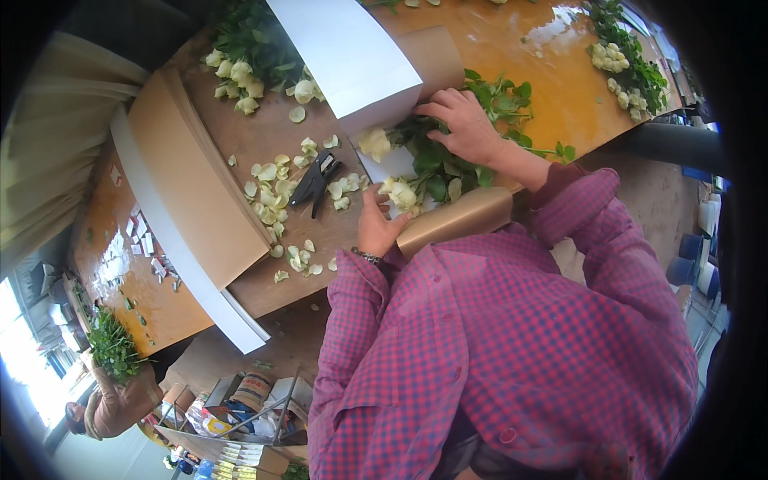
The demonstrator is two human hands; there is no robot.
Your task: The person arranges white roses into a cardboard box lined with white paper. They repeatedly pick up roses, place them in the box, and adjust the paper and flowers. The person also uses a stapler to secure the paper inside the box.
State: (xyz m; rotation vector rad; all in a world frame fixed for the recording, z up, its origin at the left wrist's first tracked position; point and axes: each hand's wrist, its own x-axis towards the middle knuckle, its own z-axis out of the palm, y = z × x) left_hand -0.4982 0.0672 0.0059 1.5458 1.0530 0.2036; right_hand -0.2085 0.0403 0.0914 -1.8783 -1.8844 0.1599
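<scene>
A bunch of white roses (400, 192) with green leafy stems (436, 172) lies on white paper (392, 164) over brown wrapping paper (456, 220) on a wooden table (552, 88). My left hand (376, 228), with a watch at the wrist, grips the rolled edge of the brown paper beside the rose heads. My right hand (464, 124) curls down over the stems and leaves, next to a lifted white sheet (344, 48). Both sleeves are red plaid.
A black hand tool (316, 180) lies among loose petals (276, 196) left of the bunch. A stack of brown and white sheets (192, 184) sits further left. More white roses lie top left (240, 72) and top right (616, 64). Another person (112, 392) holds greenery at lower left.
</scene>
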